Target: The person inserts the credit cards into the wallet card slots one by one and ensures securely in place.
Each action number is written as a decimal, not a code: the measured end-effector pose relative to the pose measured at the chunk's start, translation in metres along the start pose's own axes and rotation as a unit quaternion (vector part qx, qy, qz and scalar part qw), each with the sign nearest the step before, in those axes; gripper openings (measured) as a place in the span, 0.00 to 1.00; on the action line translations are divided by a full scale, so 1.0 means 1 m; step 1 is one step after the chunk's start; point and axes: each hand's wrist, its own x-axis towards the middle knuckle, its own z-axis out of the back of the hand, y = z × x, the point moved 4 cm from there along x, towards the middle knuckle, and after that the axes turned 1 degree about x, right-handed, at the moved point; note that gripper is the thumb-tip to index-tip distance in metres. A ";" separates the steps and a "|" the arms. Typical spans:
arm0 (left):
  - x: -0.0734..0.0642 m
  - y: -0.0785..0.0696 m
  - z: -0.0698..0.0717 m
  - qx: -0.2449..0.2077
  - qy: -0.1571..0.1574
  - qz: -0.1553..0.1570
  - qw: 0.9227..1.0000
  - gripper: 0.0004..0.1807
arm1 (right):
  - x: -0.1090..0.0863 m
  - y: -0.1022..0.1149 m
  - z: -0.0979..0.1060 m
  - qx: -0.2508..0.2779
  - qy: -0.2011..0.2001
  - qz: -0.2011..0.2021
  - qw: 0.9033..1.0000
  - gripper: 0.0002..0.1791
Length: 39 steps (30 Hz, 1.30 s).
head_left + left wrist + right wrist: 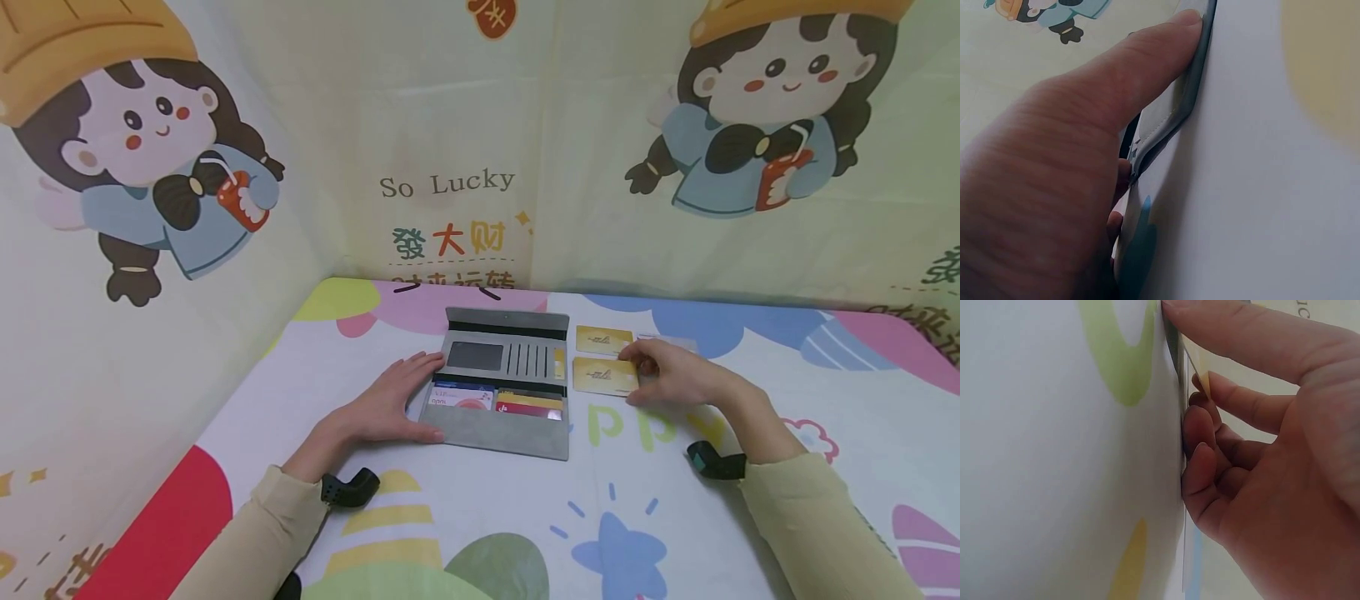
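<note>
A grey wallet (495, 435) lies unfolded on the table, with slots, a dark window and several cards in it, among them a white and pink card (459, 398) and a red and gold card (528, 408). My left hand (382, 402) rests along its left edge, fingers and thumb extended; in the left wrist view the thumb (1147, 59) presses on the wallet's border. Right of the wallet, my right hand (678, 375) pinches the near gold card (598, 377) at its right end. In the right wrist view that card (1200, 372) tilts up between thumb and fingers.
Another gold card (600, 338) lies just behind the pinched one. A pale card (681, 342) is partly hidden behind my right hand. The table (517, 500) has a printed cloth, and a patterned backdrop (450, 108) stands at its far edge.
</note>
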 end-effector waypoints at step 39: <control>-0.001 -0.002 0.000 0.008 -0.003 -0.002 1.000 0.59 | 0.000 0.003 0.001 0.033 0.004 -0.011 0.999 0.33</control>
